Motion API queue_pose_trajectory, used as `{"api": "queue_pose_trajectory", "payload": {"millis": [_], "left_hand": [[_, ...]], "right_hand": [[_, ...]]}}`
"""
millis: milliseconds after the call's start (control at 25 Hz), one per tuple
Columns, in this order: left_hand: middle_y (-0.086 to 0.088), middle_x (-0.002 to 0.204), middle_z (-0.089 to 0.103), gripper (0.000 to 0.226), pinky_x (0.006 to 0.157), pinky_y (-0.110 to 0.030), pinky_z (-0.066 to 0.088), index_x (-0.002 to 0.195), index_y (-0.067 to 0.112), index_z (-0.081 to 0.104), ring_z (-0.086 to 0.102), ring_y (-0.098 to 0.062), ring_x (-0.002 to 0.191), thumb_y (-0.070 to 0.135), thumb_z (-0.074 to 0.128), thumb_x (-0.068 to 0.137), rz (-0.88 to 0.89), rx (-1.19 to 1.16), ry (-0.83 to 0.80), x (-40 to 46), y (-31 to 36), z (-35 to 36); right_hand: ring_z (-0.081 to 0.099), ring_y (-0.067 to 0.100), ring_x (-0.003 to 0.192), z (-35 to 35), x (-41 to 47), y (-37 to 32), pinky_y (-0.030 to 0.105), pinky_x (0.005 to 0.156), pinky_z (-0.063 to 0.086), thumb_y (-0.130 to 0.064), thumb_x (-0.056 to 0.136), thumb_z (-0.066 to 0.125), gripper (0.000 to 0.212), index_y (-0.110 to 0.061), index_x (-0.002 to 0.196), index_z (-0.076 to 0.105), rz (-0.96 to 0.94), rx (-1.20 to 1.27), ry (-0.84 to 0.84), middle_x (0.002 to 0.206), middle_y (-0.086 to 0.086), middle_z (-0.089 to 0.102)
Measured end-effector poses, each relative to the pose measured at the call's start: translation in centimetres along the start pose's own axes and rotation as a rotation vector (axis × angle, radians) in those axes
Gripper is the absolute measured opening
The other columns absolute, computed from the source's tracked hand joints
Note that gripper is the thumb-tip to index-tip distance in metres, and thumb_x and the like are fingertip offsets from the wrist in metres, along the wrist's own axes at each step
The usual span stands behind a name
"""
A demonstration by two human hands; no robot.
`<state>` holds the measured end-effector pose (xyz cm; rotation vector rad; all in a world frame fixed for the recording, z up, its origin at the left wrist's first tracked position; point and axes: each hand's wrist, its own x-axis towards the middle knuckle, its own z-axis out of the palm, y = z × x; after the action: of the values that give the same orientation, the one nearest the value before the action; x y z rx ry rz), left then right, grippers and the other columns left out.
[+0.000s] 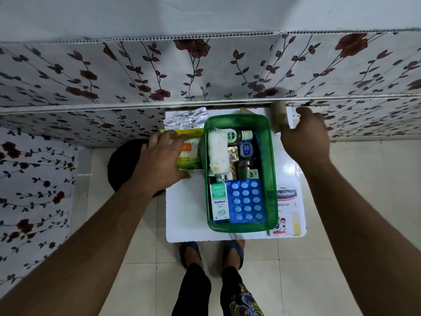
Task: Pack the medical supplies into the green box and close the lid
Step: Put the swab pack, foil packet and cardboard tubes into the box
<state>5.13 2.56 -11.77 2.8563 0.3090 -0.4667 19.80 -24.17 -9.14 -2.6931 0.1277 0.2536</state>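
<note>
The green box [268, 156] stands open on a white board [184, 213]. It holds a Dettol bottle [234, 136], a white gauze roll [217, 153], an Optibex carton [219, 201], a blue blister pack [247, 200] and a small blue item [245, 149]. My left hand [159, 163] lies on a green-yellow cotton swab pack [190, 153] just left of the box, fingers curled over it. My right hand [306, 135] hovers right of the box, fingers apart, thumb close to a beige bandage roll [278, 116]. A Hansaplast pack [290, 208] lies partly under the box's right side.
A silver foil strip [185, 119] lies at the board's back left. A floral-patterned counter [205, 71] rises right behind the board. A black round object [123, 163] sits on the tiled floor to the left. My feet [211, 254] stand at the board's near edge.
</note>
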Motion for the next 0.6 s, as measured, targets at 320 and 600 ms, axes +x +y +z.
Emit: {"api": "queue_pose_trajectory", "payload": {"millis": [320, 600], "left_hand": [[-0.007, 0.110, 0.057, 0.080, 0.078, -0.043, 0.035, 0.119, 0.021, 0.058, 0.045, -0.033, 0.103, 0.056, 0.076, 0.050, 0.096, 0.138, 0.108, -0.2, -0.3, 0.3], [-0.009, 0.109, 0.057, 0.086, 0.082, -0.044, 0.039, 0.125, 0.017, 0.055, 0.049, -0.033, 0.100, 0.064, 0.065, 0.054, 0.016, 0.097, 0.181, -4.3, -0.9, -5.1]], "right_hand": [[0.056, 0.034, 0.078, 3.1, 3.9, 0.4, 0.033, 0.066, 0.040, -0.043, 0.088, 0.052, 0.041, -0.008, 0.099, 0.069, 0.064, -0.075, -0.114, 0.092, 0.017, 0.068], [0.056, 0.029, 0.072, 1.0, 2.4, 0.4, 0.028, 0.062, 0.036, -0.047, 0.079, 0.045, 0.044, -0.011, 0.081, 0.070, 0.114, 0.142, -0.070, 0.071, 0.007, 0.063]]}}
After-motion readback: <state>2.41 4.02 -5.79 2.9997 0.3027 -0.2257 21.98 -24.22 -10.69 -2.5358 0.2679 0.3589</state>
